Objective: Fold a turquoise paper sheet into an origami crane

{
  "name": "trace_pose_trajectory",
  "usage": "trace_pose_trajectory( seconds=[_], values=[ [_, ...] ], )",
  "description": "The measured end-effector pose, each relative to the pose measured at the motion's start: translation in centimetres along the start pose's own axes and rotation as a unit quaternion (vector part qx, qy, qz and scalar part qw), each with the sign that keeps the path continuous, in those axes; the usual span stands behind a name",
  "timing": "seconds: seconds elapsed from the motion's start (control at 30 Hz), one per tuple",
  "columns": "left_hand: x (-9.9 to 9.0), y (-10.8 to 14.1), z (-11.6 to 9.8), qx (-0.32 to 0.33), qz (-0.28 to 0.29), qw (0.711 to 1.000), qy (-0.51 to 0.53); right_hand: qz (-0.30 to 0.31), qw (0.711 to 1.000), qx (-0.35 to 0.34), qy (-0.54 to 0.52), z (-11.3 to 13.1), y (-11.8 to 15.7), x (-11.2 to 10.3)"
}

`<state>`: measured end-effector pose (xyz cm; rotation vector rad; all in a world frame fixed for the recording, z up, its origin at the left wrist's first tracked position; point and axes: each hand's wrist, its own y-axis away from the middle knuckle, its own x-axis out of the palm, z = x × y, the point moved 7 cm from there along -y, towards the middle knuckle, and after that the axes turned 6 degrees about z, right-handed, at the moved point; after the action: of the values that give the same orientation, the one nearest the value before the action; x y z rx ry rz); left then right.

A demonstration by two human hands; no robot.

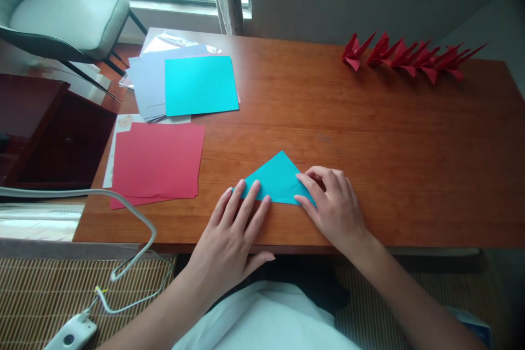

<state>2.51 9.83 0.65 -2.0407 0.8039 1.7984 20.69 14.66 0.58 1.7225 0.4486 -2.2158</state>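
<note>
A sheet of bright blue paper [276, 178], folded into a triangle, lies near the table's front edge with its peak pointing away from me. My left hand [232, 232] rests palm down at the triangle's left end. Its fingers are spread and stretched, the tips pressing on the paper and its lower edge. At the other end is my right hand [334, 202], curled around the right corner with thumb and index fingertip on the paper. That corner is partly hidden under the right hand.
Red paper sheets [159, 161] lie at left. Behind them a blue sheet [200, 86] tops pale sheets [147, 79]. Red folded paper cranes [414, 58] stand in a row at back right. A white cable [139, 213] loops past the table's left front corner; a chair [69, 13] stands beyond.
</note>
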Motion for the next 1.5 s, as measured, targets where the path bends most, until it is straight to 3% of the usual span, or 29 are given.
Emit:
trace_pose_trajectory(
  seconds=[0.3, 0.7, 0.9, 1.2, 1.33, 1.5],
  values=[
    [-0.2, 0.1, -0.2, -0.026, -0.009, 0.999, 0.025, -0.002, 0.999, 0.044, -0.016, -0.5, 0.9, -0.7],
    [-1.0, 3.2, 0.6, -0.100, -0.046, 0.993, -0.041, -0.033, 0.997, 0.069, 0.028, 0.4, 1.6, -0.4],
    [-1.2, 2.5, 1.5, -0.152, -0.068, 0.986, -0.019, -0.031, 0.996, 0.088, -0.001, 0.0, 1.7, -0.3],
    [-1.1, 0.3, 0.6, -0.139, -0.113, 0.983, 0.026, -0.070, 0.986, 0.126, -0.079, -0.8, 1.9, -0.4],
    [-1.2, -0.7, 1.0, -0.152, -0.111, 0.982, 0.033, -0.104, 0.980, 0.137, -0.099, -1.3, 1.5, -0.8],
    [-1.3, -1.3, 0.9, -0.145, -0.093, 0.984, 0.031, -0.094, 0.981, 0.151, -0.077, -1.8, 0.0, -0.7]
  ],
)
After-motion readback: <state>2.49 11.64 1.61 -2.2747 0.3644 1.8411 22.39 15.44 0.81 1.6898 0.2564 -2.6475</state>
